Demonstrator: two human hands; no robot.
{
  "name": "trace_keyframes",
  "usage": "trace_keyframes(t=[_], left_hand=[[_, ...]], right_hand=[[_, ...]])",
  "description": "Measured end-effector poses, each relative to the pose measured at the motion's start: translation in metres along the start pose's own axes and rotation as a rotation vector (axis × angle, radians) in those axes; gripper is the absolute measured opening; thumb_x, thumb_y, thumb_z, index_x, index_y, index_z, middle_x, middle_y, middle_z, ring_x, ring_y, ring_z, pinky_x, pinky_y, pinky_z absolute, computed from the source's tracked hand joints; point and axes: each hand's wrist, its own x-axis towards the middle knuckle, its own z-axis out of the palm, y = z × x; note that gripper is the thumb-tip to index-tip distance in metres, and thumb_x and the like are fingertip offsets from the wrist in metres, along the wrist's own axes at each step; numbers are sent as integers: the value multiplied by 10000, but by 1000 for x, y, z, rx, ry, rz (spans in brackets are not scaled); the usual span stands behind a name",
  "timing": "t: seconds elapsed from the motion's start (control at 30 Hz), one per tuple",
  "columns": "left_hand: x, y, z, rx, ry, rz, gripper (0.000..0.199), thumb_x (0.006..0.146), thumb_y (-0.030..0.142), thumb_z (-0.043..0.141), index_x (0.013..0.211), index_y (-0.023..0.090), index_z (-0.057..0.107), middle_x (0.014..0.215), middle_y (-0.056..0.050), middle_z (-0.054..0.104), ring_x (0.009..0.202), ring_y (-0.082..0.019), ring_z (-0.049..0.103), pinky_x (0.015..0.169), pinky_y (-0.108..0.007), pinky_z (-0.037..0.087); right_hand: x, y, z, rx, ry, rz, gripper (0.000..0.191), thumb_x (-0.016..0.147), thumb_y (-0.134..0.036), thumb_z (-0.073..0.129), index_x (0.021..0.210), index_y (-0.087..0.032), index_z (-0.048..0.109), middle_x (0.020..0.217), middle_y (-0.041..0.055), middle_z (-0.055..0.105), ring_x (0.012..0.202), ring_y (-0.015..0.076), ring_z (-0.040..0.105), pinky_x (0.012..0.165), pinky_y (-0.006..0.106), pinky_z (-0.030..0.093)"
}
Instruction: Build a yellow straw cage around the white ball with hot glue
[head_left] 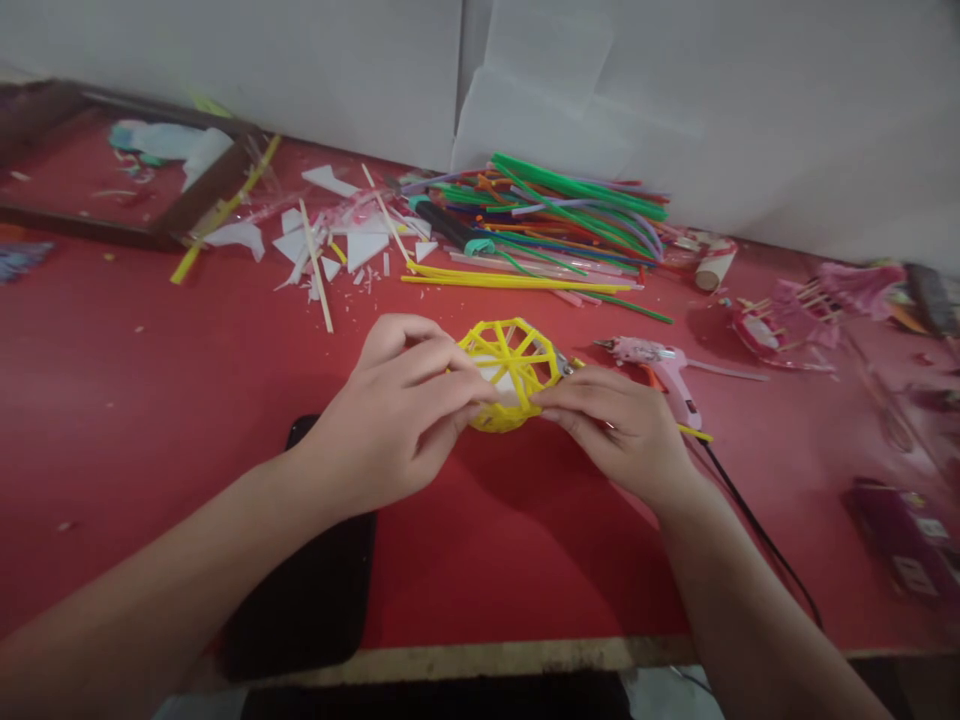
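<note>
Between my hands is a small yellow spoked wheel [512, 358], its thin strips meeting at a hub inside a many-sided rim. Something white shows behind the spokes. My left hand [412, 410] pinches the wheel's lower left side, fingers bent and thumb underneath. At the lower right of the rim, my right hand [626, 425] grips it between thumb and forefinger. A small grey metal piece [564, 367] shows at the wheel's right edge, by my right fingertips; its kind is unclear. Below my left wrist lies a black phone-like slab [307, 590], partly covered by the forearm.
A pink glue gun [660, 362] lies right of my right hand, its cord running to the front edge. Behind are yellow strips [517, 283], a pile of coloured pipe cleaners [570, 205], a dark-handled tool [448, 224] and white scraps [366, 248]. A brown frame [172, 215] sits back left.
</note>
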Motion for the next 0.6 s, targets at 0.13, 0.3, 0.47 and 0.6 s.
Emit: trace_keyframes(t=[0.13,0.3,0.47,0.6], left_hand=[[-4,-6,6,13,21,-7,179,980,174,580,1107,254,678,1066,-56,703,1041,-260,573,962,-457,503],[-7,-15,9,37,-8,-39,148,1021,289,561,1136,238,640,1264,-106,656,1127,-280,591,1015,-494,471],[-6,-18,4,8,-38,-5,103,1001,299,593,1040,220,646,1240,-108,641,1112,-289,563,996,-490,463],[-7,-17,3,-22,-48,-29,83,999,283,577,1007,251,654,1243,-92,617,1119,-289,541,982,-483,475]], right_hand=[[-1,2,1,17,6,13,182,966,-187,636,1037,-265,785,905,28,785,837,160,737,757,274,603],[-2,3,2,20,9,25,187,971,-188,630,1047,-268,781,920,27,781,852,163,733,766,283,602],[-1,3,0,29,3,8,184,967,-170,631,1037,-245,784,909,35,773,843,154,727,754,267,590],[-1,3,-1,38,-6,-10,191,976,-166,617,1040,-247,777,906,31,760,829,141,716,734,251,579]])
